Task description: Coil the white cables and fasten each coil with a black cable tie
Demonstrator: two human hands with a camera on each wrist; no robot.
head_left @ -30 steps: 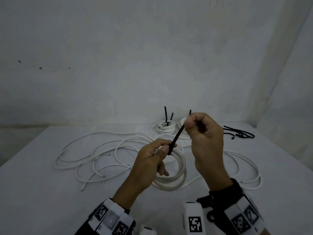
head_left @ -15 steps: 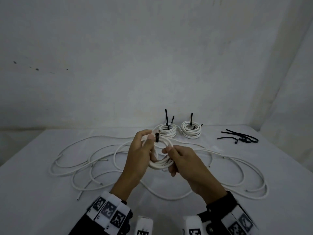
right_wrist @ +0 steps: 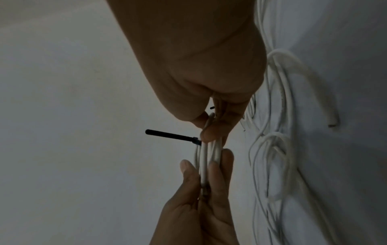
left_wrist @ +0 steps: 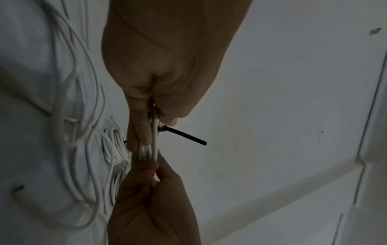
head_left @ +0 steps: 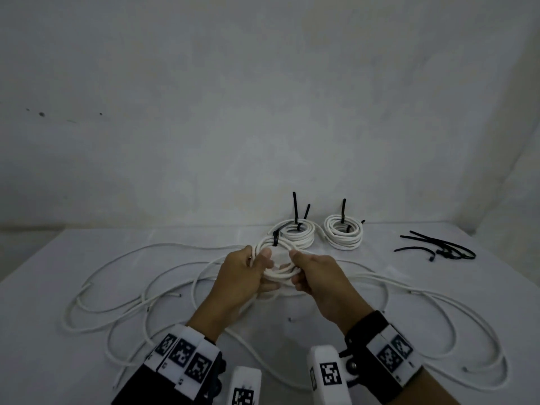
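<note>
Holding the tied coil (head_left: 277, 260) up off the table (head_left: 43, 331) between both hands: left hand (head_left: 242, 276) pinches its left arc, right hand (head_left: 317, 277) pinches the right and near arc, fingers curled round the strands on both sides. Black cable tie (head_left: 275, 239) sits on the far-left top of the loop, just beyond the left thumb, tail sticking out free in the wrist views.

Judgement: tie looks cinched; step in hand is checking and squaring the turns. To do it well, keep both pinches firm so no strand slips out, and keep the fingers clear of the tie head.

Loose white cables (head_left: 122, 290) sprawl on the table left and right of the hands. Farther back, two finished coils (head_left: 295, 233) stand side by side; spare ties (head_left: 438, 248) lie far right.
</note>
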